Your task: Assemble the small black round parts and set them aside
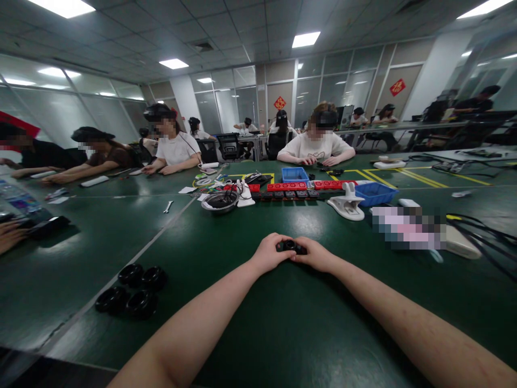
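Note:
Both of my hands meet over the green table, in front of me. Between them is a small black part with a round opening. My left hand grips it from the left, with thumb and fingers closed on its side. On the other side, my right hand pinches its right end, and the fingers partly cover it. Its exact kind is too small to make out. Several glossy black ring-shaped parts lie in a cluster on the table to the left.
Beyond my hands stand red power strips, a metal bowl of cables, a white clamp stand and blue trays. A wrench lies left. Black cables run along the right. Several people sit around the table.

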Demonstrator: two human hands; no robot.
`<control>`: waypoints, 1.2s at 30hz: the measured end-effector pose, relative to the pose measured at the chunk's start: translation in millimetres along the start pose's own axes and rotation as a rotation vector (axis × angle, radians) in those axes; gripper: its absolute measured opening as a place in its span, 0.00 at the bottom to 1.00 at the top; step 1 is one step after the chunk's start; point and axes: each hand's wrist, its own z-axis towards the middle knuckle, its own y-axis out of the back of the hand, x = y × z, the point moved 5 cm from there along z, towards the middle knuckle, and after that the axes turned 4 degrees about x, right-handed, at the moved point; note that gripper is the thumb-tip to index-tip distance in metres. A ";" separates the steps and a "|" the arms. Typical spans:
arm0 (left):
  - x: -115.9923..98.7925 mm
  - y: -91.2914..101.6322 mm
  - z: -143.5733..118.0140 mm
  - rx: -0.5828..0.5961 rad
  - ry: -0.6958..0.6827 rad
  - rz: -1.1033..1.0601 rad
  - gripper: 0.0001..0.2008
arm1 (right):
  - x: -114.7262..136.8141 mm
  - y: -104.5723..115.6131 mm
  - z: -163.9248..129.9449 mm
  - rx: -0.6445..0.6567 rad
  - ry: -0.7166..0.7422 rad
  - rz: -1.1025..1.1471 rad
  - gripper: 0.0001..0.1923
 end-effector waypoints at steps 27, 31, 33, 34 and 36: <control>4.5 -10.5 1.3 -0.190 0.152 0.063 0.16 | -1.3 -6.8 1.9 -0.201 -0.331 -0.350 0.11; 4.9 -8.6 -0.1 -0.199 0.142 0.068 0.15 | 7.3 -8.8 0.8 -0.182 -0.276 -0.391 0.12; 3.4 -5.7 -1.0 -0.161 0.105 0.050 0.15 | 8.9 -6.9 -0.8 -0.166 -0.198 -0.328 0.16; 2.6 -4.4 -1.3 -0.131 0.082 0.033 0.15 | 9.2 -5.5 -1.5 -0.149 -0.146 -0.282 0.18; 2.0 -2.9 -1.3 -0.061 0.043 -0.014 0.16 | 8.9 -2.7 -2.5 -0.082 -0.036 -0.177 0.23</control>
